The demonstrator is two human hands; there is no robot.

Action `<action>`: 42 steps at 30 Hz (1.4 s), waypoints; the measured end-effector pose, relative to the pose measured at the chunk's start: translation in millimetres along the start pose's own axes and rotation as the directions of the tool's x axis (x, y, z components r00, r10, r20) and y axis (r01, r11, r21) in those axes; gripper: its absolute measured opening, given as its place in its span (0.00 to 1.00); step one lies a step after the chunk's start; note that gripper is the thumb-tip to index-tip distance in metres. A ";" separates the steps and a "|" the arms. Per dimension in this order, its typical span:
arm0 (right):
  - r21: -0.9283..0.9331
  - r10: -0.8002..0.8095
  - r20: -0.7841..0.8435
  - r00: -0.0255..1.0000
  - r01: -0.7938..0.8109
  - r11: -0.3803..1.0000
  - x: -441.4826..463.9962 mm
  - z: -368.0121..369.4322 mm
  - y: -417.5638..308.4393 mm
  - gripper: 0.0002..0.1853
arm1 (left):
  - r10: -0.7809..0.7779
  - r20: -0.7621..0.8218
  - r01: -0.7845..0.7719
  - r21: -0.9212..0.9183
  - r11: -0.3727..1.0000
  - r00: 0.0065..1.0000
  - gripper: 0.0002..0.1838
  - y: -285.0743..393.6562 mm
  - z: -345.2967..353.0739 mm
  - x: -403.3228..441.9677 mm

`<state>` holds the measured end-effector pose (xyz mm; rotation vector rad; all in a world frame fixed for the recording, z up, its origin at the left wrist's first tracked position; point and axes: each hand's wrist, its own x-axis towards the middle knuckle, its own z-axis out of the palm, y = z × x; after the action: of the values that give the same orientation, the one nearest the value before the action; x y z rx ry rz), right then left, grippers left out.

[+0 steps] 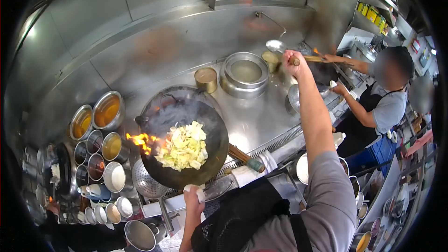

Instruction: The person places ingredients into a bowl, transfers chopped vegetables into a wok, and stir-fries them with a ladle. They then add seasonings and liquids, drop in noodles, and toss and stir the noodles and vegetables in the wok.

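Note:
A dark wok (214,130) sits tilted over the burner, with chopped pale green cabbage (184,147) in it. Smoke rises from the pan, and flames (142,141) flare at its left edge. My left hand (192,200) is closed around a folded white cloth (195,192) at the wok's near rim. Raised to the upper right, away from the wok, my right hand (297,64) grips the wooden handle of a ladle. The ladle's metal bowl (275,45) shows just beyond my fingers.
A perforated strainer (148,181) lies left of the wok, beside several seasoning containers (114,176). Behind the wok stand a brass-coloured can (206,79) and a steel pot (244,74). A co-worker (373,107) works at another wok on the right; another person's dark sleeve (93,238) shows lower left.

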<state>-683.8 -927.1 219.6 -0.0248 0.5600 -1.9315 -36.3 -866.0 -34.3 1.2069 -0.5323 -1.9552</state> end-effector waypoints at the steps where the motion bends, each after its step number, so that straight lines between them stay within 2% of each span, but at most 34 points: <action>1: 0.008 0.025 0.007 1.000 -0.025 1.000 -6.0 6.8 -2.5 0.10 | 0.022 -0.023 -0.021 0.028 0.999 0.999 0.11 -2.7 -2.0 -7.2; 6: 0.049 0.064 0.062 0.996 -0.067 0.997 -17.5 19.9 -23.6 0.10 | -0.040 -0.117 0.059 0.168 0.984 0.992 0.12 -0.6 -3.3 -44.0; 7: 0.079 0.095 0.042 0.995 -0.099 0.992 -19.4 21.8 -28.6 0.14 | 0.194 0.001 -0.169 0.494 0.853 0.981 0.12 -14.5 -24.9 -42.3; 8: 0.111 0.129 0.020 0.991 -0.131 0.985 -23.4 20.2 -32.7 0.18 | 0.356 0.189 -0.373 0.729 0.574 0.915 0.12 -32.9 -44.8 -46.7; 9: 0.123 0.181 -0.003 0.983 -0.179 0.976 -25.4 22.1 -38.0 0.19 | 0.375 0.102 -0.308 0.780 0.545 0.921 0.12 -31.1 -34.6 -61.6; 10: 0.108 0.221 0.026 0.975 -0.222 0.969 -26.1 19.4 -43.7 0.19 | 0.387 0.058 -0.306 0.723 0.619 0.920 0.12 -33.9 -31.4 -69.5; 12: 0.045 0.176 0.093 0.980 -0.181 0.982 -26.4 10.0 -51.1 0.13 | 0.318 -0.016 -0.239 0.622 0.745 0.948 0.15 -52.8 -55.8 -65.1; 13: 0.045 0.189 0.100 0.977 -0.195 0.980 -27.3 8.1 -54.9 0.13 | 0.312 -0.027 -0.226 0.630 0.743 0.950 0.15 -58.3 -61.5 -71.8; 15: 0.038 0.218 0.096 0.971 -0.223 0.974 -30.8 7.1 -62.0 0.13 | 0.373 -0.006 -0.234 0.768 0.596 0.928 0.18 -69.0 -68.5 -76.0; 18: 0.037 0.245 0.095 0.965 -0.250 0.968 -27.9 2.9 -68.9 0.13 | 0.357 0.037 -0.226 0.834 0.503 0.934 0.20 -65.7 -64.5 -76.1; 22: 0.045 0.258 0.087 0.962 -0.262 0.964 -34.8 -0.3 -74.8 0.12 | 0.415 -0.028 -0.209 0.832 0.515 0.909 0.18 -67.1 -48.1 -76.4; 24: 0.047 0.265 0.080 0.961 -0.269 0.962 -31.5 -3.5 -78.1 0.12 | 0.213 -0.228 -0.055 0.550 0.834 0.950 0.16 -59.2 -32.9 -78.4; 28: 0.019 0.249 0.092 0.964 -0.251 0.968 -27.3 -8.6 -82.3 0.12 | 0.189 -0.282 -0.042 0.454 0.890 0.941 0.16 -56.3 -18.2 -78.6; 34: 0.052 0.284 0.042 0.958 -0.286 0.957 -35.2 -0.8 -82.3 0.12 | 0.189 -0.193 -0.100 0.398 0.912 0.963 0.15 -50.6 -6.3 -81.6; 38: 0.002 0.237 0.052 0.970 -0.238 0.971 -32.9 6.5 -82.7 0.12 | 0.180 -0.250 -0.095 0.315 0.944 0.951 0.14 -55.5 -1.6 -81.1; 40: 0.054 0.303 0.054 0.951 -0.306 0.951 -33.9 15.4 -85.9 0.12 | 0.398 -0.095 -0.260 0.615 0.744 0.912 0.13 -60.1 -5.6 -80.0; 42: 0.012 0.299 0.073 0.952 -0.300 0.954 -33.6 25.0 -89.4 0.12 | 0.348 -0.099 -0.223 0.602 0.767 0.932 0.13 -54.2 -5.1 -81.9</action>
<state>-740.0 -878.8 284.8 0.0074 0.4653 -1.6342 -31.4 -768.1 -27.2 1.5670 -1.1960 -1.4124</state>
